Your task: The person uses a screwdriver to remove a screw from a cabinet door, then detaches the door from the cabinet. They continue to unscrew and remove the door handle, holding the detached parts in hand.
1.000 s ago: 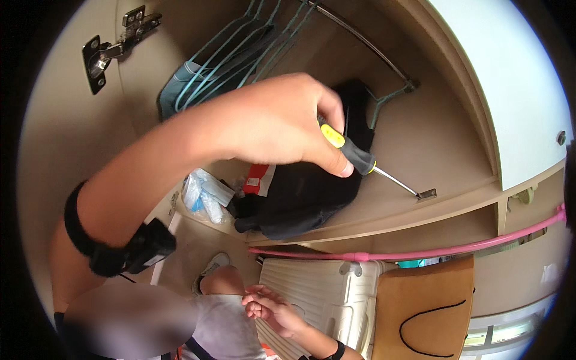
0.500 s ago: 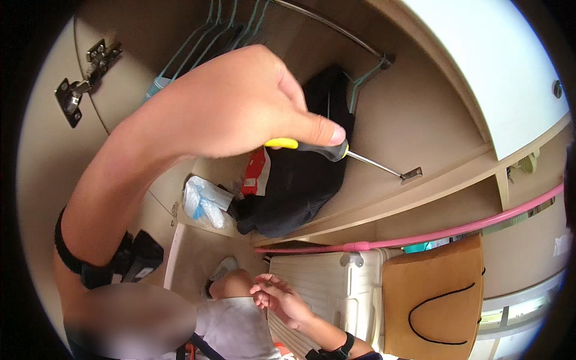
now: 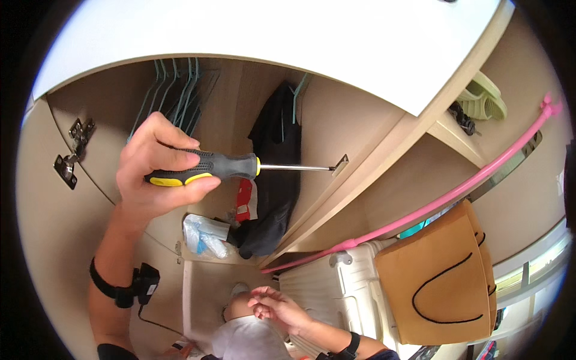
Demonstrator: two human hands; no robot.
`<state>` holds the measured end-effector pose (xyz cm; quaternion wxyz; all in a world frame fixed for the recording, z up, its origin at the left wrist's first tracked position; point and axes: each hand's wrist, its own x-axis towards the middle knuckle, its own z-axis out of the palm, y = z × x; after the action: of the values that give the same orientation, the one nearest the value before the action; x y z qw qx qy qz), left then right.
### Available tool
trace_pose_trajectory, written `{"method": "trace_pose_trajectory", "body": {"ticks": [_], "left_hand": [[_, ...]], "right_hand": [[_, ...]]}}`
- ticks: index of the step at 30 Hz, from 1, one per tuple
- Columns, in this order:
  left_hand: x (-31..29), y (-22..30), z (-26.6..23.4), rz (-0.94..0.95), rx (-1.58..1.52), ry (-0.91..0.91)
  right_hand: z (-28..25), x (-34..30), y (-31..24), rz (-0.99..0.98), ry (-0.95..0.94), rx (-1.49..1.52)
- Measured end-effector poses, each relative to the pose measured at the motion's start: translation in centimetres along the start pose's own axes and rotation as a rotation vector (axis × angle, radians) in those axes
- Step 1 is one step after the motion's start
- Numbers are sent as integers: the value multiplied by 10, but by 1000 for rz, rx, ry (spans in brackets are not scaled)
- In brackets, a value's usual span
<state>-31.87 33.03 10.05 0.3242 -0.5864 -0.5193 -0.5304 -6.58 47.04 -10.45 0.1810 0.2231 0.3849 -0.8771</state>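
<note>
My left hand (image 3: 157,165) is closed around the black and yellow handle of a screwdriver (image 3: 237,165), thumb and fingers on opposite sides. Its steel shaft points right, and the tip meets a small metal hinge plate (image 3: 341,164) on the cabinet's side panel (image 3: 327,144). Whether the tip sits in a screw is too small to tell. Lower down, my right hand (image 3: 281,309) rests near my bent leg, its fingers loosely curled and apart, with nothing visible in it.
A black garment (image 3: 273,180) and several hangers (image 3: 186,96) hang inside the cabinet. Another hinge (image 3: 75,153) is at left, near a plastic bag (image 3: 205,235). A pink pole (image 3: 420,207) crosses above a white suitcase (image 3: 324,288) and brown paper bag (image 3: 435,282). Green slippers (image 3: 485,99) sit upper right.
The view has shifted, bringing the white cabinet front across the top. My left hand has turned, showing more of the screwdriver handle; the tip stays at the hinge plate. My right hand looks much the same.
</note>
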Motion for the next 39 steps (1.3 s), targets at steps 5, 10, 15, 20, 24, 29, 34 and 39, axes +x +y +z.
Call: {"method": "trace_pose_trajectory", "body": {"ticks": [5,10,15,20,24,29,34,39], "left_hand": [[6,6,16,-225,51,114],[-7,22,21,-736,-199,213],[-4,14,1,-183,6,-107],[7,8,-8,-21,60,-274],[11,9,-11,-68,97,-257],[11,6,-10,-56,89,-248],[15,0,-19,325,319,-376],[6,-18,-16,281,420,-331]], "right_hand": [[39,-26,-65,-333,-46,-278],[94,-12,-144,-834,-89,-257],[124,15,-160,-953,-221,-72],[134,22,-169,-1031,-171,36],[137,20,-172,-1029,-111,59],[132,19,-177,-1034,-90,85],[127,21,-174,-1041,-160,121],[130,22,-178,-1019,-110,122]]}}
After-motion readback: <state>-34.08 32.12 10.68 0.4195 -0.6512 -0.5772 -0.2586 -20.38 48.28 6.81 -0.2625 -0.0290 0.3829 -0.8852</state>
